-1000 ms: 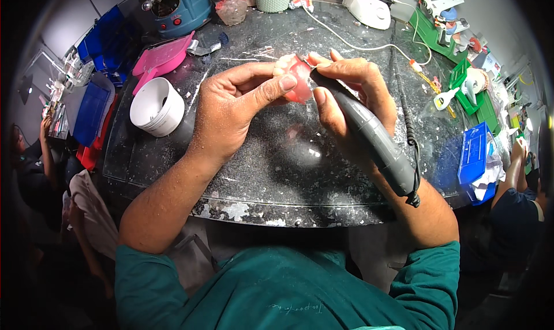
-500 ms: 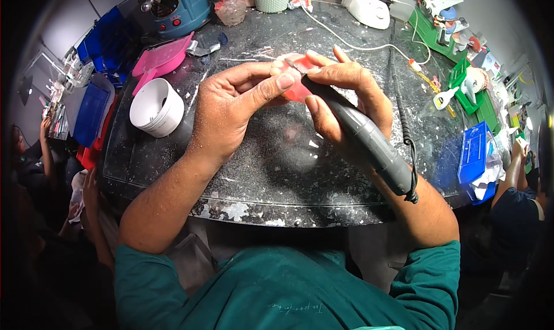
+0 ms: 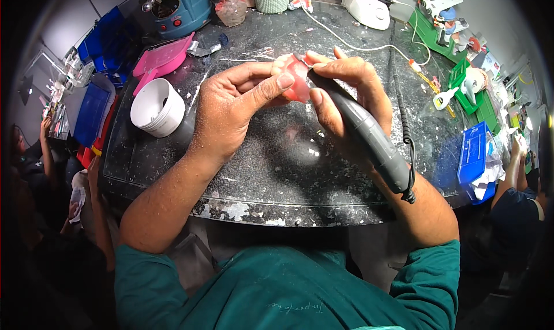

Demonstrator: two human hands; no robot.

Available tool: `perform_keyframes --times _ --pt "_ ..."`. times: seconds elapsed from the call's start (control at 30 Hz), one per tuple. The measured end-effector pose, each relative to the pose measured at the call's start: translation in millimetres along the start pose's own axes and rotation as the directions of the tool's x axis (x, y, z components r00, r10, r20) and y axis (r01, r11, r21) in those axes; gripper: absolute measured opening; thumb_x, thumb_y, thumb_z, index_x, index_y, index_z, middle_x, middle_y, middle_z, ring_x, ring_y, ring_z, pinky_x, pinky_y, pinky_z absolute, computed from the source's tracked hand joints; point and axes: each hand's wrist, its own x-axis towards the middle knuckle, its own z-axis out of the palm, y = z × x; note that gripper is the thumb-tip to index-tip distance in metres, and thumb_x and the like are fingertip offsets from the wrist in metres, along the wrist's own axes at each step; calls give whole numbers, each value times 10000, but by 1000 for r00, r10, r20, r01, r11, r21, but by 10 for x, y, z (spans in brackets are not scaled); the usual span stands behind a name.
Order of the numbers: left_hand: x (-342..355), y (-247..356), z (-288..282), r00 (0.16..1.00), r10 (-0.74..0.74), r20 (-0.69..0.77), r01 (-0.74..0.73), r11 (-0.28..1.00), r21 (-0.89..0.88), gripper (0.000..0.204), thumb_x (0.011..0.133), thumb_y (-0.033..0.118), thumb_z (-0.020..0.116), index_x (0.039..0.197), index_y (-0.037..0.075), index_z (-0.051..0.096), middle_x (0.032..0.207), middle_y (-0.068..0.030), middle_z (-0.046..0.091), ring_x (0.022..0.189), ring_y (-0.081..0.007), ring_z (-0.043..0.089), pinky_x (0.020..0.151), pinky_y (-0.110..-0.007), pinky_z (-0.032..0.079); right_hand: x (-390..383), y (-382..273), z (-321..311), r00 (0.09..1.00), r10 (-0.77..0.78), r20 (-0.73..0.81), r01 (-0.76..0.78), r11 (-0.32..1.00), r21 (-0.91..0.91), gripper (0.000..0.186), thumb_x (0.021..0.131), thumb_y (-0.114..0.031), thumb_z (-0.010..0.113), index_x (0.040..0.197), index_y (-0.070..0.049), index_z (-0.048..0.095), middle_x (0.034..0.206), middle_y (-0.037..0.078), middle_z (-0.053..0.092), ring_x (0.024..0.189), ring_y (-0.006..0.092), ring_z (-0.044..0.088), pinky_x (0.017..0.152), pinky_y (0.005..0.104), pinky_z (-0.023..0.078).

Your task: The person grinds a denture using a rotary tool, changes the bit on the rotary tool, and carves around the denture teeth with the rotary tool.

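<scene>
While the left hand (image 3: 224, 106) pinches a pink denture-like piece (image 3: 298, 86) above the dusty counter (image 3: 259, 162), the right hand (image 3: 367, 87) grips a dark handpiece (image 3: 369, 134), tip right by it, maybe touching, hard to tell.

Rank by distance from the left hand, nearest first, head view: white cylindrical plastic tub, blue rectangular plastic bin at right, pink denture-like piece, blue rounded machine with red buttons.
1. Pink denture-like piece: held in the left hand.
2. White cylindrical plastic tub: left of that hand.
3. Blue rounded machine with red buttons: back left.
4. Blue rectangular plastic bin: far right.
</scene>
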Motion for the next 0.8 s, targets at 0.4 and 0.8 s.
perform_keyframes --times 0.4,0.8 --pt "-5 -58 -31 999 12 -30 -13 999 -47 226 873 36 694 1084 -30 648 1012 -103 697 935 -134 670 854 -247 550 16 -19 45 993 15 -117 -8 998 62 309 772 21 707 1059 -3 595 989 124 648 1079 277 649 1017 421 429" --pt "3 -49 -20 1000 11 -25 -11 1000 -1 220 891 69 674 1091 -16 641 1027 -116 693 937 -173 683 862 -325 574 33 -1 7 996 -77 -39 75 997 -35 346 771 -18 730 1088 -43 591 1026 107 659 1097 289 642 1066 501 358"
